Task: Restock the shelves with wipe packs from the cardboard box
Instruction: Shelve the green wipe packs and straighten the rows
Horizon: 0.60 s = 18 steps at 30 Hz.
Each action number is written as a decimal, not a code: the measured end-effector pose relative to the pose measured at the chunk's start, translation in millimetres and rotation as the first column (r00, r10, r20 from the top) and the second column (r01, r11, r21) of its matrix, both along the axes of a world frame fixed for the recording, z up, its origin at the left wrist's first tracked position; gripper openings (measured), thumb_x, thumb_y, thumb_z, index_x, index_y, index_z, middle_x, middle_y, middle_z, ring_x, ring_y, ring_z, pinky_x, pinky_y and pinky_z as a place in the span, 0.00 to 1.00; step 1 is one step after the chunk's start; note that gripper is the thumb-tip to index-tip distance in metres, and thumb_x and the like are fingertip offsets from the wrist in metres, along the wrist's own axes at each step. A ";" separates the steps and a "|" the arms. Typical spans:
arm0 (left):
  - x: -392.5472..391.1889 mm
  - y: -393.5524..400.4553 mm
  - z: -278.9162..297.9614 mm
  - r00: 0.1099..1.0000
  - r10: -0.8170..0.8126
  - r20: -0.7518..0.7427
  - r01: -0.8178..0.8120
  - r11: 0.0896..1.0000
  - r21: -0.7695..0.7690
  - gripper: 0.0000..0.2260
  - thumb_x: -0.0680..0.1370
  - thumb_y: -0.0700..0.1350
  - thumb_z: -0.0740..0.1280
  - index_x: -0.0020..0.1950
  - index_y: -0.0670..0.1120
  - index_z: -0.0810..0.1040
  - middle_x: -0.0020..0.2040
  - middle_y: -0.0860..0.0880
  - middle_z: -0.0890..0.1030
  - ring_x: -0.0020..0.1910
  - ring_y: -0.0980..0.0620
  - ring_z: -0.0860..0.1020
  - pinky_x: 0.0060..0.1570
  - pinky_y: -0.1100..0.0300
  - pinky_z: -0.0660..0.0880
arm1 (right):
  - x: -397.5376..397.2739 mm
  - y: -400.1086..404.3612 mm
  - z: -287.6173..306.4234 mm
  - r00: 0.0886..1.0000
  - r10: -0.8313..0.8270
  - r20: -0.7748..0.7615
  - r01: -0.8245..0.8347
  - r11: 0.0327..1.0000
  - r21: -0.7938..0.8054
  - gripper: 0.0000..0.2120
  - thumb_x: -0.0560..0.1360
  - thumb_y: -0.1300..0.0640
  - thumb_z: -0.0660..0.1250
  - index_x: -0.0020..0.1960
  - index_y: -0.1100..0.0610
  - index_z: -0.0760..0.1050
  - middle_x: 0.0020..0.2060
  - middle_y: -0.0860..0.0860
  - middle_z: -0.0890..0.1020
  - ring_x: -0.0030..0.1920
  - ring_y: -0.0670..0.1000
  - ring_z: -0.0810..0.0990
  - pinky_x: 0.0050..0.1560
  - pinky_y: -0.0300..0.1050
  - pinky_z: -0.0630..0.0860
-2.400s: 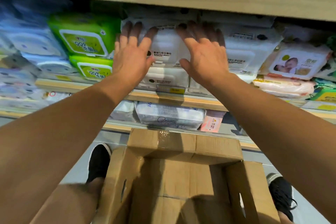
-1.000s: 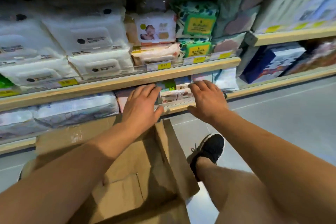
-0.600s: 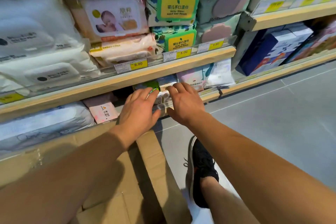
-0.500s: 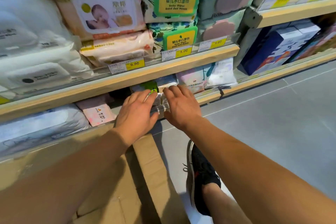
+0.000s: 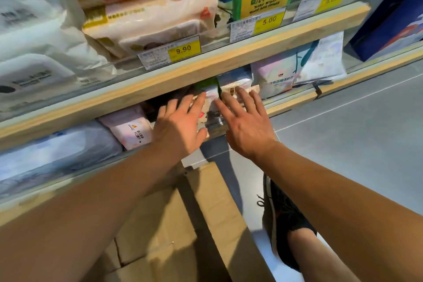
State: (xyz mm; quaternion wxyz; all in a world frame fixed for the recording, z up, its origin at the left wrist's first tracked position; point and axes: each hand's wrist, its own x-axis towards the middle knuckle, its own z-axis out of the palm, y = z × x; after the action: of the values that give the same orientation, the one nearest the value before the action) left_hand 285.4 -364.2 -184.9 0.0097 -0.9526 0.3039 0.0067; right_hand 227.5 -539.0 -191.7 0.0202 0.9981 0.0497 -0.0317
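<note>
Both hands pressed flat on small wipe packs on the lower shelf.

The left hand (image 5: 180, 128) lay open, fingers straight, on a small pack (image 5: 207, 98); just right, the right hand (image 5: 246, 126) lay equally flat on its neighbour (image 5: 233, 89). Both packs lay straight ahead of the fingertips, under the upper shelf board (image 5: 206, 68), with dark free room at left. The cardboard box (image 5: 178, 220) stood below.

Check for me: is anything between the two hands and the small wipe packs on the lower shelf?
Nothing visible is. The left hand and right hand lie with straight fingers already on the small wipe packs at the front of the lower shelf. The wooden shelf edge above overhangs them but does not block either hand.
</note>
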 end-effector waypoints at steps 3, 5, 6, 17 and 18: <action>8.9 -4.1 -3.3 0.999 0.017 -0.032 -0.017 1.000 0.006 0.35 0.75 0.59 0.62 0.78 0.52 0.52 0.69 0.47 0.68 0.59 0.40 0.69 0.55 0.50 0.67 | 8.9 4.8 -4.7 1.000 -0.022 -0.001 0.022 1.000 -0.014 0.37 0.77 0.48 0.62 0.79 0.50 0.45 0.79 0.52 0.51 0.78 0.61 0.43 0.74 0.60 0.37; 12.9 -7.2 -7.0 0.998 0.028 -0.051 -0.028 1.000 0.000 0.35 0.75 0.59 0.63 0.78 0.53 0.53 0.67 0.46 0.69 0.58 0.39 0.71 0.53 0.50 0.68 | 14.4 4.9 -7.2 0.999 -0.029 0.016 0.029 1.000 0.007 0.38 0.76 0.49 0.64 0.79 0.51 0.48 0.78 0.53 0.54 0.78 0.61 0.46 0.75 0.59 0.39; 14.5 -8.2 -8.8 0.998 0.037 -0.058 -0.037 0.999 -0.007 0.34 0.75 0.58 0.64 0.77 0.52 0.54 0.65 0.46 0.71 0.57 0.39 0.71 0.52 0.49 0.69 | 15.4 3.6 -8.0 0.999 -0.028 0.043 0.027 0.999 0.033 0.37 0.75 0.51 0.64 0.79 0.51 0.51 0.78 0.53 0.57 0.77 0.61 0.49 0.75 0.59 0.41; 5.1 -15.5 -5.4 0.997 0.011 0.076 -0.002 0.993 -0.115 0.34 0.70 0.56 0.65 0.73 0.44 0.64 0.61 0.42 0.72 0.51 0.38 0.72 0.46 0.49 0.69 | -19.6 -25.2 -20.1 0.986 -0.150 -0.066 0.158 0.977 0.139 0.42 0.71 0.51 0.63 0.79 0.52 0.45 0.78 0.55 0.50 0.77 0.60 0.48 0.76 0.57 0.51; 1.9 -17.3 -3.4 0.996 -0.002 0.094 0.013 0.993 -0.121 0.35 0.70 0.55 0.65 0.73 0.44 0.63 0.63 0.42 0.71 0.53 0.39 0.71 0.48 0.48 0.68 | -15.8 -24.6 -22.0 0.982 -0.161 -0.104 0.174 0.975 0.137 0.44 0.72 0.51 0.64 0.79 0.51 0.41 0.79 0.53 0.44 0.78 0.59 0.44 0.76 0.55 0.47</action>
State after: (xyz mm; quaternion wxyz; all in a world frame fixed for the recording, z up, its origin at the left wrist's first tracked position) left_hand 287.2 -381.5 -188.3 -0.0339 -0.9496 0.3064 -0.0563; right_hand 211.7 -563.6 -213.8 -0.0577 0.9950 -0.0316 -0.0754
